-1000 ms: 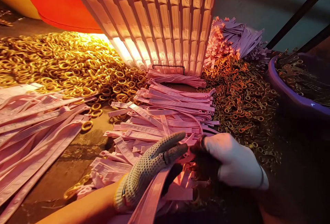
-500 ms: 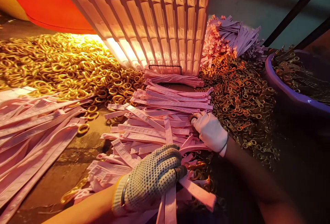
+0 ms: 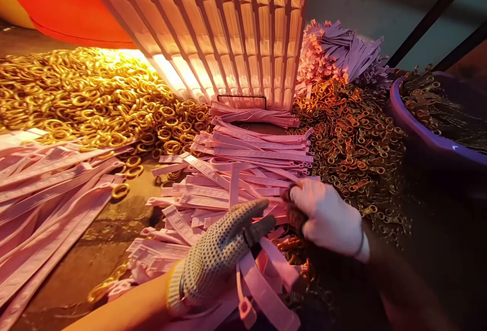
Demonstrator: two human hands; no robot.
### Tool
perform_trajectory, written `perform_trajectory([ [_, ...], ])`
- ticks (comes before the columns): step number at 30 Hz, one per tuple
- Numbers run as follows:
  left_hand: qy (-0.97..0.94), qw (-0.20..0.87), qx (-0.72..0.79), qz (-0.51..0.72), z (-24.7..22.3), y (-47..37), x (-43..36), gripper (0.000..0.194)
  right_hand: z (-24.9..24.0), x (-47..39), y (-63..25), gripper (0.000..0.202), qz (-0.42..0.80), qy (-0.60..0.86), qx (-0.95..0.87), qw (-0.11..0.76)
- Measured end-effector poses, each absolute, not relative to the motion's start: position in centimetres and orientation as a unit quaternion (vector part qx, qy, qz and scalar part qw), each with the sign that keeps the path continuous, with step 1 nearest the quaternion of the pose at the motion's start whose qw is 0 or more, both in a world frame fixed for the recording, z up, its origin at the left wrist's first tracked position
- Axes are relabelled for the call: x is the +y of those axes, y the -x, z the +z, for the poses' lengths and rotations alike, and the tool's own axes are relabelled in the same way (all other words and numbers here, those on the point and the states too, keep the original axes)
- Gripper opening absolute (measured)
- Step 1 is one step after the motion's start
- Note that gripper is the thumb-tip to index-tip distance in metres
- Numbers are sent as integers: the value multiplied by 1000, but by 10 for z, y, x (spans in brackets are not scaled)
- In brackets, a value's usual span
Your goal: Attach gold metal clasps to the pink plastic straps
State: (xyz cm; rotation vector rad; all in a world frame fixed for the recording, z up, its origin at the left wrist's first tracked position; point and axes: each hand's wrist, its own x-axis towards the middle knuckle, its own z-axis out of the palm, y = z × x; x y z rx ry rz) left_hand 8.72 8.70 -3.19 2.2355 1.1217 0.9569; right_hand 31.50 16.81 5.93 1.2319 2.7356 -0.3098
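My left hand [image 3: 224,250], in a dotted knit glove, is closed around a few pink straps [image 3: 268,290] whose ends hang down past the thumb. One of them has a small loop at its end. Close by on the right, my right hand [image 3: 327,214], in a white glove with dark fingertips, pinches at what looks like a pink strap; its fingertips are partly in shadow. Beneath and beyond both hands lies a heap of pink straps [image 3: 251,145], stacked mostly crosswise.
Gold rings [image 3: 87,97] are piled on the left, above longer pink strips [image 3: 49,209]. Small metal clasps [image 3: 353,138] lie heaped on the right beside a purple basin [image 3: 422,133]. A ribbed panel [image 3: 228,31] stands behind the straps. More straps [image 3: 342,52] are bundled at the back right.
My right hand has drawn back toward me and slightly right, turning its fingers inward. My left hand's fingers have straightened somewhat, and the straps in it have swung to the right.
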Motion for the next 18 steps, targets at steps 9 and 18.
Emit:
perform_trajectory([
  [9, -871, 87, 351, 332, -18, -91, 96, 35, 43, 186, -328, 8, -429, -146, 891, 16],
  [18, -878, 116, 355, 301, -9, -91, 100, 37, 17, 213, -315, 49, -5, -442, 893, 79],
])
